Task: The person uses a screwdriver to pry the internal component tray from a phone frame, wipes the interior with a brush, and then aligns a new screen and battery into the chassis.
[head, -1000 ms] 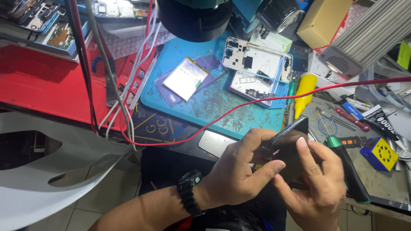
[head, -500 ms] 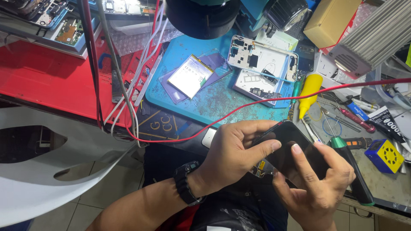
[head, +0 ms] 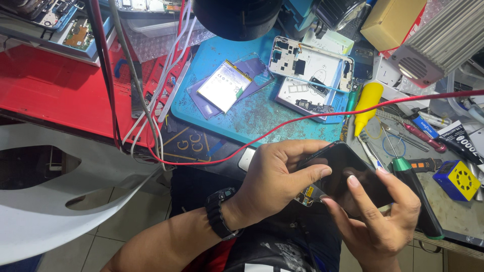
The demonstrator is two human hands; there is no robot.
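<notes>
— What is gripped by the hands?
— A dark phone screen (head: 353, 176) is held above the lap, just below the bench edge: the left hand (head: 275, 184) is closed around its left edge, and its glass is pressed by the right hand (head: 383, 221).

— What is seen nearby?
— A blue mat (head: 252, 113) is crossed by a red wire (head: 302, 121).

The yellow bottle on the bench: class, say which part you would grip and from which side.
Grip the yellow bottle around its wide upper body, probably from above. It lies flat, its thin nozzle pointing toward the person, with tools crowding its right side.
</notes>
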